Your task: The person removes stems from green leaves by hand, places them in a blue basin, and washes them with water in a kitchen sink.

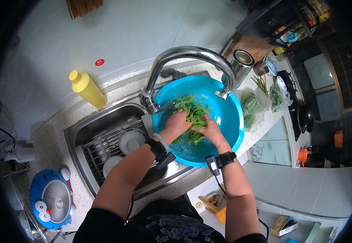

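A large blue plastic basin [229,121] with water in it stands over the right part of the sink. In it, both hands hold a bunch of leafy greens [189,104]. My left hand [177,123] grips the stems from the left, a bangle and a black strap at the wrist. My right hand [211,129] is closed around the leaves on the right; a black strapped device sits on that wrist. The chrome faucet [191,51] arches over the basin, its spout above the basin's upper right part. Whether water runs from it, I cannot tell.
Left of the basin, the steel sink [109,114] holds a wire rack [100,148] with white bowls [132,142]. A yellow bottle [89,91] stands behind it. Bagged greens [252,106] and a metal canister [239,68] are on the right counter. A blue character-shaped appliance [51,199] stands at the left.
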The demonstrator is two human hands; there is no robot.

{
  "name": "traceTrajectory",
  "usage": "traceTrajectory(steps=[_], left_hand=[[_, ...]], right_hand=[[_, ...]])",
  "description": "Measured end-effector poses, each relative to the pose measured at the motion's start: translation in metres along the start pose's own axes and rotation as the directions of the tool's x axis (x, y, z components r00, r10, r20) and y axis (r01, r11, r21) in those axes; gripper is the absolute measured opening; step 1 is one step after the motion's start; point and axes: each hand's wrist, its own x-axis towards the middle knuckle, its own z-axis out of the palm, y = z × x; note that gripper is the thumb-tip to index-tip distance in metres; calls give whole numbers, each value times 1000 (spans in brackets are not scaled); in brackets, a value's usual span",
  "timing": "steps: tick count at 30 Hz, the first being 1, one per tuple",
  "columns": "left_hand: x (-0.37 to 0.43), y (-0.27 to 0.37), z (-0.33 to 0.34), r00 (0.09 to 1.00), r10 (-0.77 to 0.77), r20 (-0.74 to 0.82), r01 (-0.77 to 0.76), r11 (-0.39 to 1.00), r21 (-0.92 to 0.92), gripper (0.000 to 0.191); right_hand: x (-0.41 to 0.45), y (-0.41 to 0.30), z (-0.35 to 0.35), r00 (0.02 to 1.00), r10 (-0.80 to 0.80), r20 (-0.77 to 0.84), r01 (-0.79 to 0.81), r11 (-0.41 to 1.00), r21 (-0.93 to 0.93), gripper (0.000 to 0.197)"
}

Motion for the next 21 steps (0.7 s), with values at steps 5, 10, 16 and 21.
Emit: traceTrajectory(steps=[5,10,16,21], left_hand=[[-6,11,-13,980,-80,184,28,962,270,61],[15,14,-9,980,-142,140,82,926,369,101],[30,-31,37,946,-212,244,90,898,431,73],[28,-46,47,966,-166,200,99,946,308,30]], right_hand=[[41,32,-18,990,120,-79,-128,986,-107,106],[82,51,15,999,45,11,-40,961,-272,115],[81,43,76,947,-38,319,189,870,-456,94],[68,50,74,995,-9,104,19,995,-95,46]])
